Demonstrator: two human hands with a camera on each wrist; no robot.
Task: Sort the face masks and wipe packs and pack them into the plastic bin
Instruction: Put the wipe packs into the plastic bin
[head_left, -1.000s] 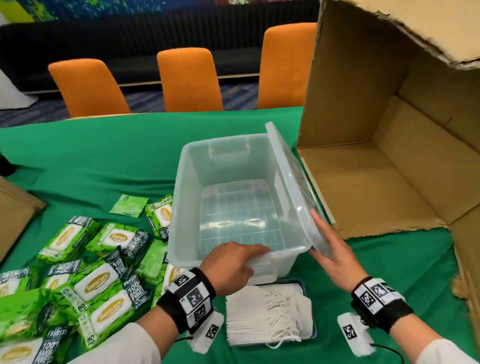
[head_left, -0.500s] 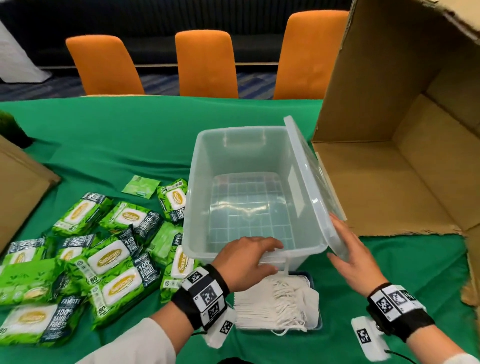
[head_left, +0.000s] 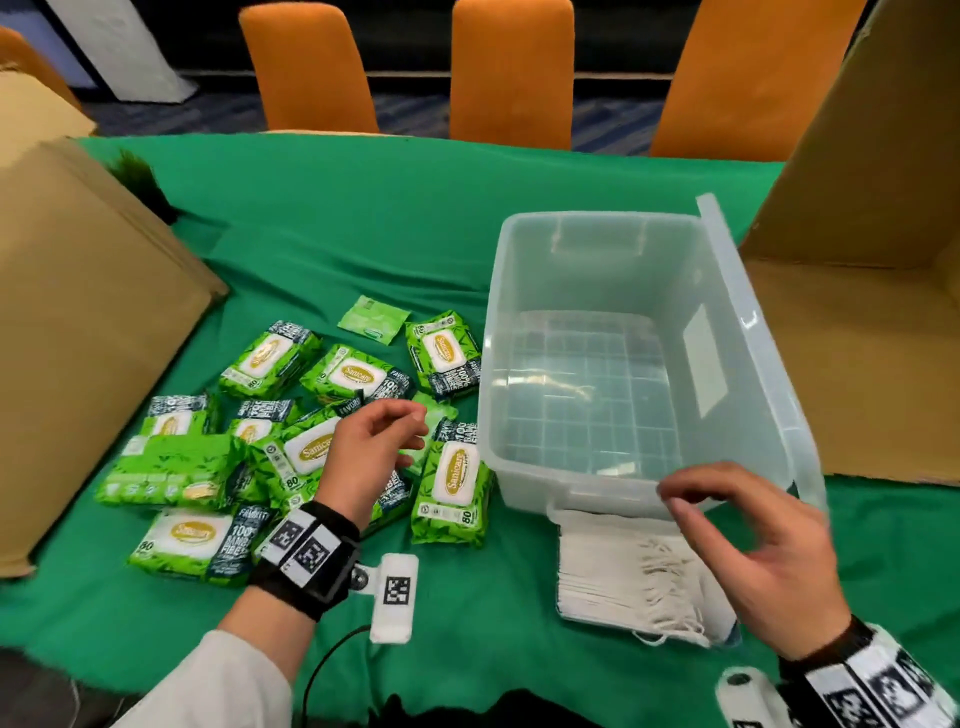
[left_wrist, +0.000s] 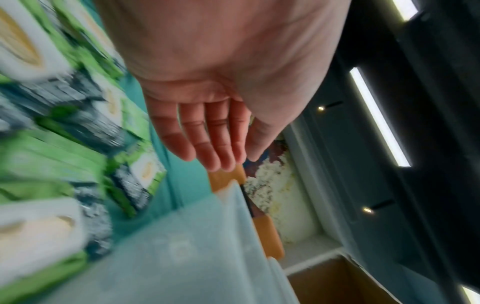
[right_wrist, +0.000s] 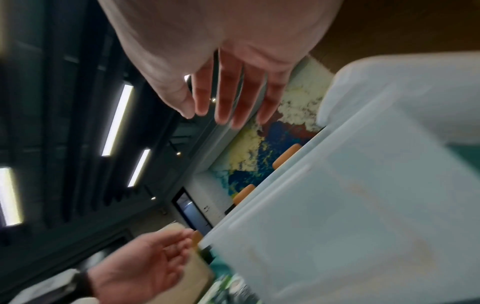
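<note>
I've let go of the bin (head_left: 524, 364); it sits bare on the desk (head_left: 363, 223), lid propped. My left hand (head_left: 366, 457) hovers slack over the wipe packs (head_left: 452, 483), right hand (head_left: 753, 545) slack above the masks (head_left: 613, 571). Packing can start.

Head view: high, angled down across the green-clothed table (head_left: 363, 234). Wrist views: close, blurred, along each palm, tilted ceilingward. All share the translucent plastic bin (head_left: 519, 415) (left_wrist: 182, 257) (right_wrist: 363, 205).

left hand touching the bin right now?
Apart. In the head view the left hand hangs over the wipe packs, with a green pack showing between its fingers and the plastic bin. It holds nothing.
</note>
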